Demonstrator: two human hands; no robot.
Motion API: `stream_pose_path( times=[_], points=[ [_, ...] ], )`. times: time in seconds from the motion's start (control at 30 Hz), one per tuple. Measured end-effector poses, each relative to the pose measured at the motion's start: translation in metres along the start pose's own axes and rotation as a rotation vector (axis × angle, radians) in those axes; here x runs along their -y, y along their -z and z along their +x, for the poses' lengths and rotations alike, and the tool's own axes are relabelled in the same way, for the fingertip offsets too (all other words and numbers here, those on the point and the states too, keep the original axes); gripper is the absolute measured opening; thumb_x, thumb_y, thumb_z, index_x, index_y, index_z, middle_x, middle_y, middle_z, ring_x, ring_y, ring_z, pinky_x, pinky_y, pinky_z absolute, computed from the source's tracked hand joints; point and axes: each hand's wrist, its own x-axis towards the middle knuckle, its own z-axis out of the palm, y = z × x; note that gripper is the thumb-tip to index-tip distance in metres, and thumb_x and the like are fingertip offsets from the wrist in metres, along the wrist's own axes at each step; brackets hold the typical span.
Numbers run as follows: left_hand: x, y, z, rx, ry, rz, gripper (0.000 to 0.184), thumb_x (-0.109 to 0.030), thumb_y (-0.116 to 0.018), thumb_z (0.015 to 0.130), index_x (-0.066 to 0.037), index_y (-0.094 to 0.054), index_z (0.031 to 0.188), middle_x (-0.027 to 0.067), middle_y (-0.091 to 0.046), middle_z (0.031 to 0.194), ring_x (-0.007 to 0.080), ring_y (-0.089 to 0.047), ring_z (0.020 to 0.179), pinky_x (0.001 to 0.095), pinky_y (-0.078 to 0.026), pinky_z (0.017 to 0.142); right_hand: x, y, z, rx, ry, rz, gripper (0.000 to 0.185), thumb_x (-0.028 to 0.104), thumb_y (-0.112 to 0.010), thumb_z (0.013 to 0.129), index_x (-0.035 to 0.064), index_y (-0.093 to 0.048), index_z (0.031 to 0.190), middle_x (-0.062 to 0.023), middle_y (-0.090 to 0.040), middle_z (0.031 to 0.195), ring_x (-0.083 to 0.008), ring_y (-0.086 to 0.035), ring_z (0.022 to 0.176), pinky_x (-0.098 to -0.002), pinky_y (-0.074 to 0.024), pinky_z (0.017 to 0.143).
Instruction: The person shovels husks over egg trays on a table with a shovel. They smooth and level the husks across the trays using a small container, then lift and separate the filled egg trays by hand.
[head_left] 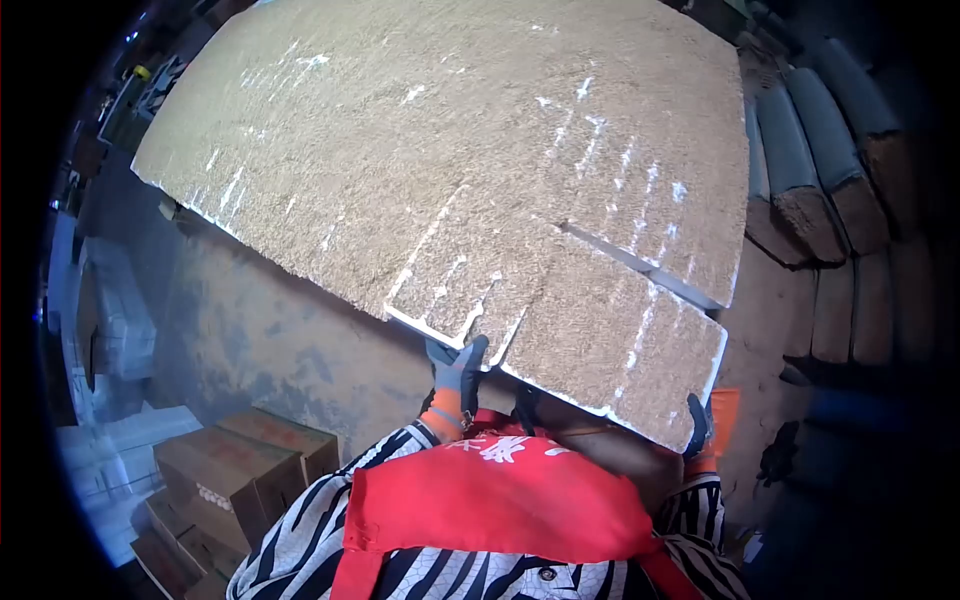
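My left hand (pixel 458 378), in a grey glove with an orange cuff, grips the front edge of a brown, rough-topped block (pixel 455 285) with a white rim, just left of a seam. Right of that seam lies a wider block (pixel 615 345) of the same kind, with white streaks on top. Around its near right corner my right hand (pixel 697 428) is closed, its fingers partly hidden below the edge. A narrow gap separates the wider block's far side from the large brown surface (pixel 400 150) behind it, which has the same texture and white streaks.
Cardboard boxes (pixel 240 465) are stacked at the lower left, with pale wrapped packs (pixel 120 310) beyond them. At the right, several long bundles (pixel 825 165) with grey-blue covering and brown ends stand in rows. Something orange (pixel 725 418) shows beside my right hand.
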Motion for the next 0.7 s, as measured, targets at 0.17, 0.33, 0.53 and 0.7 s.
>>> stream_pose_path(
  times=[0.17, 0.33, 0.53, 0.7],
  points=[
    [-0.004, 0.022, 0.031, 0.128, 0.503, -0.365, 0.053, -0.052, -0.056, 0.086, -0.008, -0.055, 0.117, 0.0095, -0.062, 0.11, 0.021, -0.062, 0.098, 0.0396, -0.052, 0.083, -0.004, -0.001, 0.014, -0.009, -0.136, 0.202, 0.055, 0.018, -0.053, 0.09, 0.0064, -0.032, 0.14, -0.0142, -0.049, 0.129, -0.0306, -0.053, 0.11, -0.0413, -0.0463, 0.092],
    [0.005, 0.006, 0.035, 0.06, 0.414, -0.583, 0.045, -0.038, -0.062, 0.086, -0.01, -0.053, 0.12, 0.0054, -0.063, 0.107, 0.0194, -0.063, 0.092, 0.0339, -0.054, 0.079, -0.013, 0.015, 0.034, 0.036, -0.209, 0.342, 0.055, 0.02, -0.055, 0.089, 0.0071, -0.035, 0.138, -0.0133, -0.05, 0.127, -0.0299, -0.055, 0.107, -0.041, -0.0473, 0.089],
    [0.013, 0.014, 0.021, 0.117, 0.485, -0.502, 0.044, -0.038, -0.059, 0.087, -0.007, -0.054, 0.117, 0.008, -0.062, 0.104, 0.0203, -0.063, 0.092, 0.0325, -0.052, 0.08, -0.018, 0.024, 0.023, 0.032, -0.141, 0.272, 0.06, 0.031, -0.056, 0.087, 0.0048, -0.035, 0.137, -0.0166, -0.05, 0.129, -0.0327, -0.052, 0.112, -0.0459, -0.0414, 0.097],
    [-0.028, -0.009, -0.025, 0.084, 0.384, -0.465, 0.042, -0.034, -0.057, 0.089, -0.006, -0.051, 0.12, 0.0081, -0.06, 0.11, 0.0195, -0.062, 0.097, 0.0327, -0.05, 0.084, -0.029, 0.06, 0.001, 0.123, -0.2, 0.231, 0.064, 0.039, -0.044, 0.091, 0.0048, -0.026, 0.142, -0.0186, -0.038, 0.14, -0.0376, -0.043, 0.122, -0.051, -0.0351, 0.102]
  ],
)
